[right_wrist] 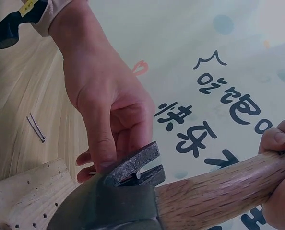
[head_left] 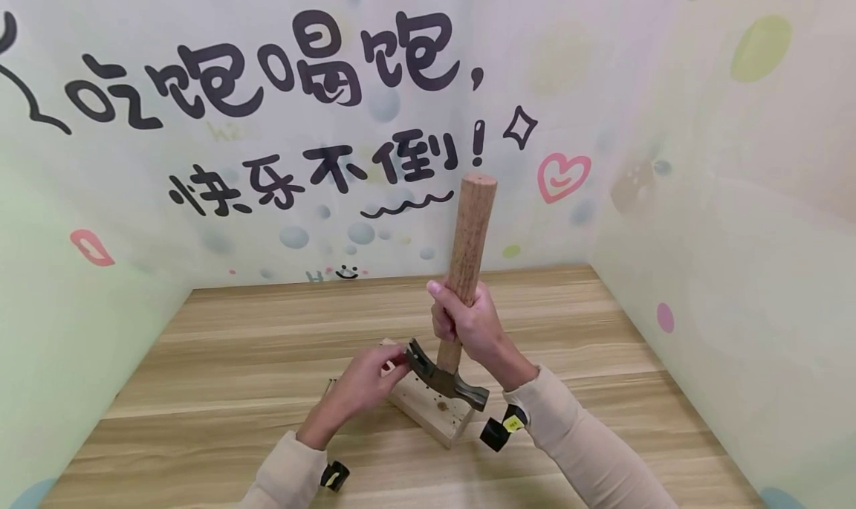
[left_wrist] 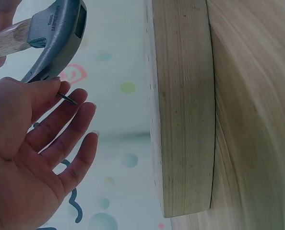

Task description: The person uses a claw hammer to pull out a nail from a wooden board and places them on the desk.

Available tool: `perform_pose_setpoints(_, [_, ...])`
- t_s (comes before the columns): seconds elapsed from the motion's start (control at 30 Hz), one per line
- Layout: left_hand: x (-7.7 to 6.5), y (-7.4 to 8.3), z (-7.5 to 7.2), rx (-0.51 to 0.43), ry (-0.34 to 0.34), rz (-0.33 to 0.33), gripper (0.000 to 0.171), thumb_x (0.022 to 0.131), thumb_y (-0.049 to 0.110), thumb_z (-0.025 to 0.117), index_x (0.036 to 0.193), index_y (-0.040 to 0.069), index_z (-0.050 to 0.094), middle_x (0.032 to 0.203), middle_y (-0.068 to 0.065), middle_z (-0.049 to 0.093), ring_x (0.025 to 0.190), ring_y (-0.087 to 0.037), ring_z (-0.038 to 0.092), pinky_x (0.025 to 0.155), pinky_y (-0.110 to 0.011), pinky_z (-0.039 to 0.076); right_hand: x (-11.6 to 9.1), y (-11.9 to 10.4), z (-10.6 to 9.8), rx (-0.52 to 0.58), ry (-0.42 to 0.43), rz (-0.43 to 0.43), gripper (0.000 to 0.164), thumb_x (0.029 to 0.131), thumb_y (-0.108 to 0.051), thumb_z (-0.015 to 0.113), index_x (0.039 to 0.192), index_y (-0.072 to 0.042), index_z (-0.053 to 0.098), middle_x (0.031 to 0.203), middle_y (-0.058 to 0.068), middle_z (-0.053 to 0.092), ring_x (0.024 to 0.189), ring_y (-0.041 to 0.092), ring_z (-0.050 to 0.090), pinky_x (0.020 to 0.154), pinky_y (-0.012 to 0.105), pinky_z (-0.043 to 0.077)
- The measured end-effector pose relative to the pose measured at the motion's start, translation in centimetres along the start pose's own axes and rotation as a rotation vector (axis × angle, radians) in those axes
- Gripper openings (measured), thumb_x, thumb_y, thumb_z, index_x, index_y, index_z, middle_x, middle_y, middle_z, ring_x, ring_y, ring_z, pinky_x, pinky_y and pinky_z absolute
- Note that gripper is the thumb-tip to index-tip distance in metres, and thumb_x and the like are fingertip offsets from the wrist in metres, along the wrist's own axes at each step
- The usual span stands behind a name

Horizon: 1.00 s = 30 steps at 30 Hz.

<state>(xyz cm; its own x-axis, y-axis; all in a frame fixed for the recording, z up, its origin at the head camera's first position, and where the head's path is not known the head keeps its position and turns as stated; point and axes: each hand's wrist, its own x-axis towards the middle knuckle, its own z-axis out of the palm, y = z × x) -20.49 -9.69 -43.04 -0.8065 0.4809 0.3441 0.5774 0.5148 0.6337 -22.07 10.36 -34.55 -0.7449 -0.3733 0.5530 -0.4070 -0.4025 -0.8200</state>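
Observation:
My right hand (head_left: 476, 329) grips the wooden handle of a claw hammer (head_left: 472, 234), held with the handle end up and the head low. Its metal head hangs over a wooden block (head_left: 423, 412), the claw pointing toward my left hand (head_left: 364, 381). Between thumb and fingers the left hand pinches a nail (left_wrist: 67, 98), whose pointed end shows in the left wrist view. The right wrist view shows the nail's head within the slot of the claw (right_wrist: 141, 163). Small dark holes dot the block's top face.
Two loose nails (right_wrist: 36, 128) lie on the wood-grain table (head_left: 221, 375), left of the block. A printed wall (head_left: 374, 241) with lettering stands behind the table, and pale walls rise at both sides. Each sleeved wrist carries a small black camera (head_left: 495, 435).

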Motion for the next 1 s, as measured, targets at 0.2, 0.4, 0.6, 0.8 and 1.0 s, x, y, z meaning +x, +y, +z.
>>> perform_pose_setpoints(0.2, [-0.1,-0.1,0.0,0.011,0.022,-0.021,0.014,0.096,0.01,0.065,0.105,0.016,0.073,0.094,0.004,0.073,0.085,-0.009,0.066,0.074,-0.027,0.054,-0.1,0.2,0.0,-0.02,-0.006,-0.007,0.034,0.103,-0.014,0.049,0.074,0.001,0.038,0.048,0.002,0.038,0.037,0.015,0.034,0.036,0.03,0.029])
perform_pose_setpoints(0.4, [-0.1,-0.1,-0.2,0.002,0.036,-0.014,0.013,0.096,0.01,0.065,0.104,0.015,0.074,0.094,0.005,0.073,0.082,-0.006,0.064,0.074,-0.026,0.054,-0.3,0.5,-0.1,-0.031,-0.011,-0.005,0.034,0.103,-0.014,0.048,0.075,0.0,0.038,0.048,0.005,0.037,0.037,0.017,0.034,0.035,0.031,0.029])
perform_pose_setpoints(0.6, [-0.2,-0.4,-0.2,-0.003,0.051,-0.015,0.013,0.095,0.008,0.065,0.104,0.011,0.074,0.092,0.0,0.073,0.082,-0.007,0.064,0.072,-0.026,0.053,-0.4,0.8,-0.2,-0.023,-0.008,0.001,0.032,0.102,-0.011,0.048,0.074,0.001,0.037,0.048,0.005,0.036,0.037,0.017,0.033,0.035,0.031,0.028])
perform_pose_setpoints(0.8, [-0.5,-0.7,-0.4,-0.007,0.088,-0.039,0.009,0.095,0.012,0.066,0.1,0.011,0.074,0.089,-0.004,0.073,0.075,-0.005,0.06,0.07,-0.024,0.052,-0.7,1.3,-0.3,-0.028,0.004,0.027,0.033,0.102,-0.012,0.05,0.074,0.001,0.037,0.049,0.002,0.038,0.038,0.015,0.034,0.036,0.03,0.029])
perform_pose_setpoints(1.0, [-0.8,-1.1,-0.6,-0.01,0.113,-0.113,0.008,0.095,0.012,0.066,0.094,0.009,0.073,0.083,-0.004,0.071,0.071,-0.004,0.058,0.066,-0.023,0.051,-1.1,1.7,-0.5,-0.046,0.03,0.047,0.031,0.102,-0.013,0.051,0.076,-0.001,0.04,0.049,0.0,0.039,0.038,0.014,0.035,0.037,0.028,0.031])
